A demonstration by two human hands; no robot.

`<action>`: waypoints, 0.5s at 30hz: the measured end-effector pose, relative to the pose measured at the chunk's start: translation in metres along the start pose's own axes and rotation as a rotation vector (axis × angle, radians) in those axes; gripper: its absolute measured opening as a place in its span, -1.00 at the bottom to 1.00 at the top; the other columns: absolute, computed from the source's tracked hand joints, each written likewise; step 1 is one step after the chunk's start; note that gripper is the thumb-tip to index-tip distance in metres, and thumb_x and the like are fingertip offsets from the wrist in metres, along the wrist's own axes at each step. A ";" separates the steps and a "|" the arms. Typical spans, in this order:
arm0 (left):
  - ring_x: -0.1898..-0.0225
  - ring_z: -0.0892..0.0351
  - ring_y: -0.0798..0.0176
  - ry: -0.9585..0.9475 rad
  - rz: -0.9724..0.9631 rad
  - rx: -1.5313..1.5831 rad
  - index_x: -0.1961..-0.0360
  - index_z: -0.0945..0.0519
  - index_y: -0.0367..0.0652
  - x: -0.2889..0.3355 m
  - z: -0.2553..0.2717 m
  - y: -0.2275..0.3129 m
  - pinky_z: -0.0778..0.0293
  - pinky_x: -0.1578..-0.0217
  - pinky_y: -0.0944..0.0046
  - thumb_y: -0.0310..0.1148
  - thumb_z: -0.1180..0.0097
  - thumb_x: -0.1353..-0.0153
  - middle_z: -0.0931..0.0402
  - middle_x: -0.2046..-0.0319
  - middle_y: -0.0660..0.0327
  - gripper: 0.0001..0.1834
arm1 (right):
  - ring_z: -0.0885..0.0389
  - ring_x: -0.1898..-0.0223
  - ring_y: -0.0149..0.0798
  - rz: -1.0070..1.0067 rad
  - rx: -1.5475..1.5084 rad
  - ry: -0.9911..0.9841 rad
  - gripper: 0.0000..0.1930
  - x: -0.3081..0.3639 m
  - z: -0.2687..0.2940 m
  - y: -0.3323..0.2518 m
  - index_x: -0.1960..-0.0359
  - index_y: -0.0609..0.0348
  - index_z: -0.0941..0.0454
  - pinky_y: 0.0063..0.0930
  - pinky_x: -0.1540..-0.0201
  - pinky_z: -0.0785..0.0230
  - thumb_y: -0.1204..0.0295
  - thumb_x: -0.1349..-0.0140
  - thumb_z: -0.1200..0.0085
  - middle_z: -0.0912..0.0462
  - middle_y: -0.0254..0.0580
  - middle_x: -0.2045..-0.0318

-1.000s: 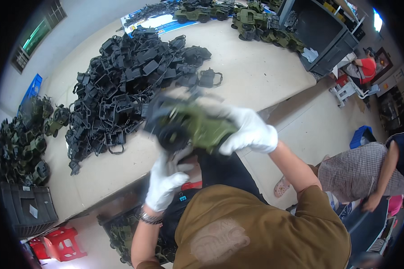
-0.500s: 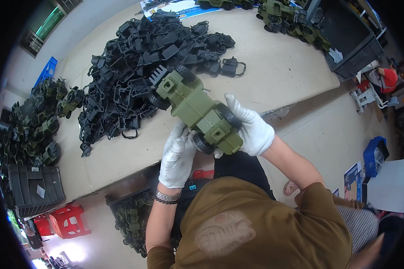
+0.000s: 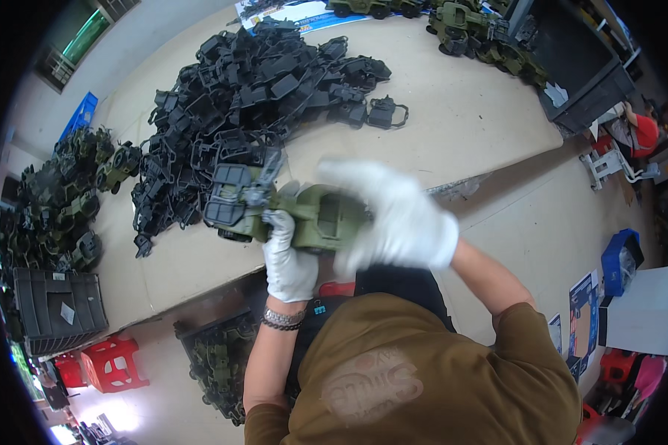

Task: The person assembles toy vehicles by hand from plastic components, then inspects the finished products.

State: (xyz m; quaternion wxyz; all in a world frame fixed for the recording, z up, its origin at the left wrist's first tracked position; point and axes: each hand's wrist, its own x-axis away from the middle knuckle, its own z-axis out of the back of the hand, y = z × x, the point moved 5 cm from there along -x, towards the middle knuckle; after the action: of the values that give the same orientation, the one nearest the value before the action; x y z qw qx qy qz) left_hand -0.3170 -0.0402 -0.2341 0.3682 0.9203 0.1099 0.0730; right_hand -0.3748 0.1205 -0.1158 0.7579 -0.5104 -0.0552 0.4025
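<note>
A green toy military truck (image 3: 318, 220) with a dark grey rear part (image 3: 230, 194) is held over the near edge of the table, its top side up. My left hand (image 3: 288, 261), in a white glove, is closed round the truck's near side at its middle. Over the truck's right end is my right hand (image 3: 404, 219), also white-gloved and smeared by motion. Its fingers are too blurred to show whether they grip the truck. A large heap of dark grey plastic parts (image 3: 252, 81) lies just beyond, with one loose part (image 3: 384, 113) at its right.
More green toy vehicles are piled at the left (image 3: 59, 208) and at the far right (image 3: 464, 30). A grey crate (image 3: 59, 308) stands at the left, a dark bin (image 3: 583, 74) at the right. Below are a red stool (image 3: 115, 363) and a person in red (image 3: 642, 130) farther off.
The truck has been turned from its underside to its top side and swung toward level. My right hand has shifted and blurs over its right end. A person at the lower right has left view.
</note>
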 end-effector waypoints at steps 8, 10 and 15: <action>-0.23 -0.51 -0.01 0.138 0.167 0.125 -0.30 -0.40 -0.04 0.029 0.001 0.012 -0.43 -0.27 -0.16 0.17 -0.08 -0.38 -0.49 -0.20 0.08 -0.35 | -0.59 -0.11 0.11 -0.049 0.749 0.179 -0.22 -0.064 0.060 0.152 -0.24 0.14 -0.51 -0.17 -0.20 -0.43 0.20 0.09 -0.49 -0.64 0.09 -0.07; -0.22 -0.52 0.01 0.123 0.141 0.148 -0.30 -0.40 -0.10 0.026 0.004 -0.003 -0.45 -0.26 -0.14 0.04 -0.12 -0.40 -0.50 -0.18 0.11 -0.40 | -0.65 -0.01 0.06 -0.103 0.774 0.118 -0.33 -0.052 0.078 0.169 -0.17 0.07 -0.57 -0.14 -0.10 -0.49 0.26 0.05 -0.47 -0.70 -0.03 0.05; -0.16 -0.56 0.10 -0.009 0.097 0.242 -0.25 -0.40 -0.12 0.028 -0.001 -0.001 -0.48 -0.24 -0.06 -0.04 -0.22 -0.36 -0.51 -0.13 0.15 -0.42 | -0.37 -0.39 0.15 -0.048 0.493 -0.079 -0.55 -0.014 0.142 0.202 0.11 0.13 -0.64 -0.15 -0.46 -0.12 0.64 0.15 -0.29 -0.54 0.19 -0.25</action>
State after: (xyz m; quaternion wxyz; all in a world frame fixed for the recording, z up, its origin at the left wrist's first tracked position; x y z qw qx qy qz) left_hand -0.2907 -0.0316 -0.2329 0.2512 0.9625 0.0716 0.0728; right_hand -0.5661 0.2457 -0.2096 0.8662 -0.2923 0.0028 0.4053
